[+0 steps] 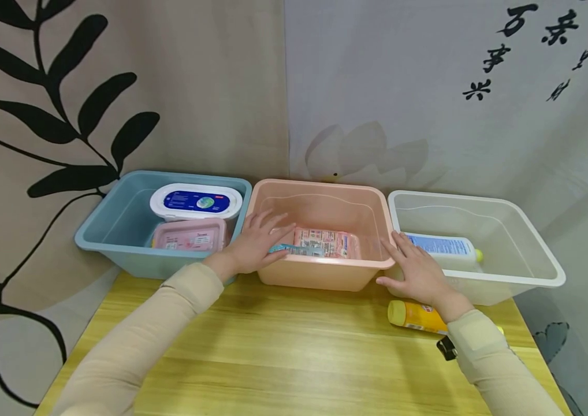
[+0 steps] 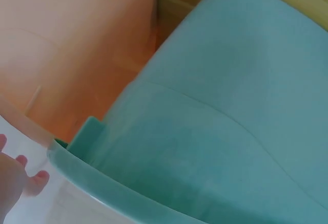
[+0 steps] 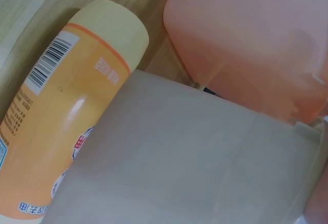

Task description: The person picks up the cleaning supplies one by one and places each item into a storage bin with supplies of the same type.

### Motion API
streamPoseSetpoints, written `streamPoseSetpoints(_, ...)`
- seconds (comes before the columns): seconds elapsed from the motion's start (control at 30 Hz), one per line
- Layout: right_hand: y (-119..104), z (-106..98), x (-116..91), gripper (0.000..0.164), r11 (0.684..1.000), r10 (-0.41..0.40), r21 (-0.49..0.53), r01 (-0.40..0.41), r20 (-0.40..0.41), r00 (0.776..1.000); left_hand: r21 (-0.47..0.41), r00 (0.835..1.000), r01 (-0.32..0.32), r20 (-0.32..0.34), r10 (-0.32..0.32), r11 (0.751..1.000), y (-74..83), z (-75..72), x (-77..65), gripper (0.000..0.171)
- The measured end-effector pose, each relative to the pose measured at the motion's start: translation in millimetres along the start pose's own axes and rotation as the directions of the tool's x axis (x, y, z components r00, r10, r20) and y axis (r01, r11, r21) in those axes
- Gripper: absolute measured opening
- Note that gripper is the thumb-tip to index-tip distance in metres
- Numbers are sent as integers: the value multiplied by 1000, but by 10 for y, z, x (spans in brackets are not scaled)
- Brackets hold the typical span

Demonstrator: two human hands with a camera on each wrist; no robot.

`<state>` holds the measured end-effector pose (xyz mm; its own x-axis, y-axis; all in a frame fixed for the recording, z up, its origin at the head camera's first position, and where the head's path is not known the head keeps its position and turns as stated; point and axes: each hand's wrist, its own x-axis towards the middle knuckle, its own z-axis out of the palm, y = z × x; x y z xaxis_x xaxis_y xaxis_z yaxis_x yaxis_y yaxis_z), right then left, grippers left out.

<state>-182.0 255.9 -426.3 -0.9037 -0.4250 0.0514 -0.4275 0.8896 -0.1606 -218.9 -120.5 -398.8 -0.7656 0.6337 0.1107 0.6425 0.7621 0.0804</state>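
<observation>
In the head view my left hand (image 1: 255,245) reaches over the left rim of the pink bin (image 1: 320,274), its fingers spread and straight. Inside that bin lie a pink printed pack (image 1: 332,241) and a blue-and-clear packet (image 1: 299,250). My right hand (image 1: 421,274) spreads over the front left corner of the white bin (image 1: 512,279), fingertips right at the pink bin's rim. Neither hand grips an item. A yellow-orange bottle (image 3: 77,101) lies on its side before the white bin, partly hidden under my right wrist. The left wrist view shows mostly the blue bin's wall (image 2: 205,131).
The blue bin (image 1: 101,240) holds a white oval-lidded box with a blue label (image 1: 197,201) and a pink box (image 1: 190,236). A white bottle with a blue label (image 1: 442,247) lies in the white bin. All stand on a wooden table (image 1: 283,352) against a printed curtain (image 1: 211,86).
</observation>
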Motion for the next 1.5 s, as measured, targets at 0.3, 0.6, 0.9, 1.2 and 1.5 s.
streamPoseSetpoints(0.3,-1,-5,-2,86,1000,-8,-2,8,-7,1000,-16,999,42,-8,-42,999,-16,-4,-97,60)
streamPoseSetpoints(0.6,-13,-17,-9,86,1000,-6,5,6,-5,1000,-5,996,78,-41,-78,997,-47,0,-221,59)
streamPoseSetpoints(0.9,-14,-11,-8,85,1000,-16,0,16,-21,1000,-8,994,84,-71,-84,996,-144,47,-394,60)
streamPoseSetpoints(1.2,-20,-17,-11,84,1000,-21,0,21,-31,999,13,989,114,-101,-112,993,-205,116,-529,63)
streamPoseSetpoints(1.5,-5,4,-2,84,1000,-22,-15,21,-31,999,32,993,115,-7,-115,993,-233,153,-596,68)
